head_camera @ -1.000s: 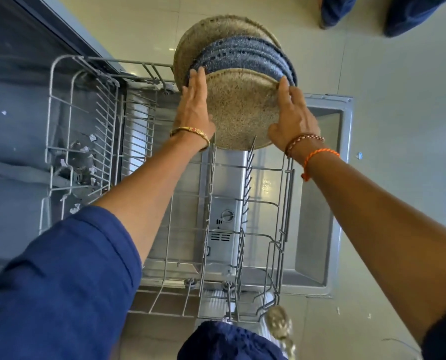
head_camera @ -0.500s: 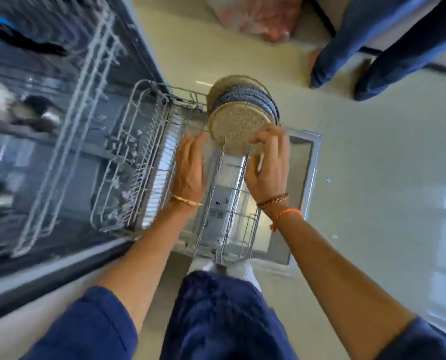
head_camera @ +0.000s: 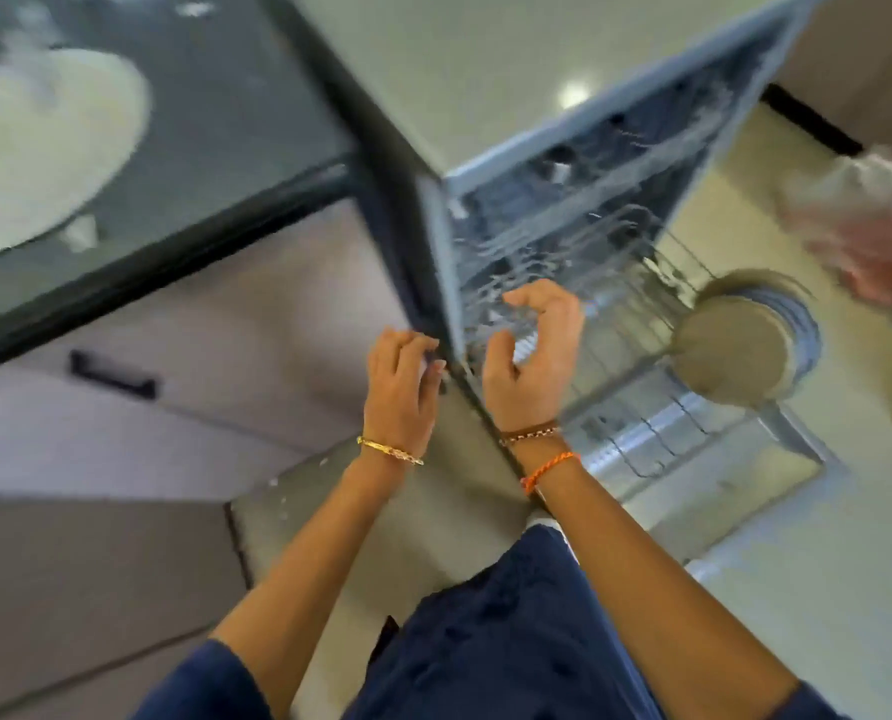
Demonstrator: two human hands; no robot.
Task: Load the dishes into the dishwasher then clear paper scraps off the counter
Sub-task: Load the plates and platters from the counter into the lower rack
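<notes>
I am holding both hands up empty in front of the dishwasher [head_camera: 563, 210]. My left hand [head_camera: 402, 387] is hanging over the dark edge where the cabinet [head_camera: 215, 376] is meeting the machine, its fingers loosely curled and gripping nothing. My right hand [head_camera: 532, 356] is sitting just right of it, palm turned in, fingers and thumb bent in a loose claw around air, in front of the blurred wire racks. The plates [head_camera: 740, 350] are standing on edge in the lower rack [head_camera: 657, 439], well to the right of my hands: a speckled tan one is facing me, blue ones are lining up behind it, and another tan one is standing at the back. The rack is sticking out over the open door [head_camera: 776, 475]. At the far left, the dark tabletop [head_camera: 236, 96] is carrying a pale round thing [head_camera: 38, 148] and small white scraps [head_camera: 80, 236], all smeared by motion. Something pink [head_camera: 870, 236] is lying on the floor at the far right, too blurred for me to tell what.
</notes>
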